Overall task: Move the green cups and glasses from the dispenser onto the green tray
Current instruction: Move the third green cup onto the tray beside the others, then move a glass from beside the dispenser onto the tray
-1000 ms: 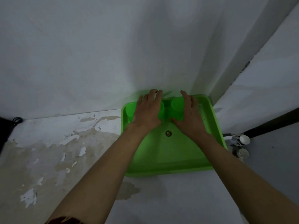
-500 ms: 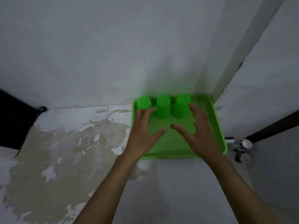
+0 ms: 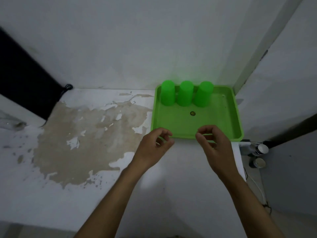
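Note:
A green tray (image 3: 223,117) lies on a white counter against the back wall, near the right corner. Three green cups stand upside down in a row along its far edge: the left cup (image 3: 167,95), the middle cup (image 3: 185,96) and the right cup (image 3: 203,94). My left hand (image 3: 155,146) hovers at the tray's near left corner with fingers loosely curled and nothing in it. My right hand (image 3: 214,143) hovers over the tray's near rim, fingers curled, also holding nothing. No dispenser is in view.
The white counter (image 3: 85,134) has a large worn, peeling patch left of the tray. A dark object (image 3: 22,79) with a cable sits at the far left. Two small cans (image 3: 259,155) stand off the counter's right edge, beside a white cord.
Both hands have let go of the cups and pulled back from the tray's far edge to its near rim. The cups now stand uncovered in a row. The view has shifted back and left.

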